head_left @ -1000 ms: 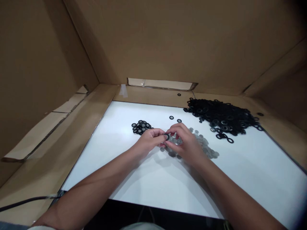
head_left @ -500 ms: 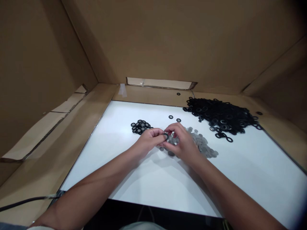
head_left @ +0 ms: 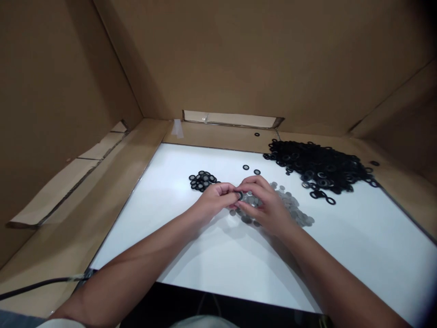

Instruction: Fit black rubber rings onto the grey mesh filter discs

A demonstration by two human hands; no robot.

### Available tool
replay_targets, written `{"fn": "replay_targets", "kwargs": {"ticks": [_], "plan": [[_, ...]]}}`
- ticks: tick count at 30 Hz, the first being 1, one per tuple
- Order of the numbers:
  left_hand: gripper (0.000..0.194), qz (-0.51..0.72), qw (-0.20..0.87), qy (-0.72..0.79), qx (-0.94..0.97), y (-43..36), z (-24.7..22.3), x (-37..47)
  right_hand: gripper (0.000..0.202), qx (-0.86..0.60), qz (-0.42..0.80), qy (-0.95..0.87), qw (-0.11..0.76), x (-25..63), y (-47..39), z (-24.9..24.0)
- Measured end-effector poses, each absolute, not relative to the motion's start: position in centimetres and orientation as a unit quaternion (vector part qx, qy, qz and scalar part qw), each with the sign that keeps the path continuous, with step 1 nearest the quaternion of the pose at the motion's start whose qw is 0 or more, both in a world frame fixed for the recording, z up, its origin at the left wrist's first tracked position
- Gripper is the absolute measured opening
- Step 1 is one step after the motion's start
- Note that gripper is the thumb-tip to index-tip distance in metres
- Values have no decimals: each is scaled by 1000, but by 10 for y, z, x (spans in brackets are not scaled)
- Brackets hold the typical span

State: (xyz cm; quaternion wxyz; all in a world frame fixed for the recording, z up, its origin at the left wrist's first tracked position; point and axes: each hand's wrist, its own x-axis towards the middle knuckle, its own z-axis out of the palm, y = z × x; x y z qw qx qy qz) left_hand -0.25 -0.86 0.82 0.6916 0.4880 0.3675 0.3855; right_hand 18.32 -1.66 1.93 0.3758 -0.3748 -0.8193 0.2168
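Observation:
Between the fingertips of both hands is a black ring (head_left: 240, 196) with a grey disc at its centre. My left hand (head_left: 218, 199) pinches it from the left, and my right hand (head_left: 261, 199) closes on its right edge. Below and beside my right hand lie many loose grey discs (head_left: 297, 212) on the white board (head_left: 205, 264). A small pile of black rings with grey centres (head_left: 204, 181) sits just beyond my left hand. Two similar pieces (head_left: 246, 167) lie behind my hands.
A large heap of black rings (head_left: 321, 166) covers the board's back right corner and the cardboard behind it. Tall cardboard walls (head_left: 218, 59) stand around. A black cable (head_left: 37, 285) runs in at the lower left.
The whole view has shifted slightly, so things appear a little further right. My right fingers have drawn in closer to the ring, which is now more covered.

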Motion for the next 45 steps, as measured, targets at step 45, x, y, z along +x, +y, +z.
{"fn": "replay_targets", "kwargs": {"ticks": [45], "plan": [[11,385,686,368,495,-11,15,-3,25,-369,194,-815,402,181,-14,20]]}}
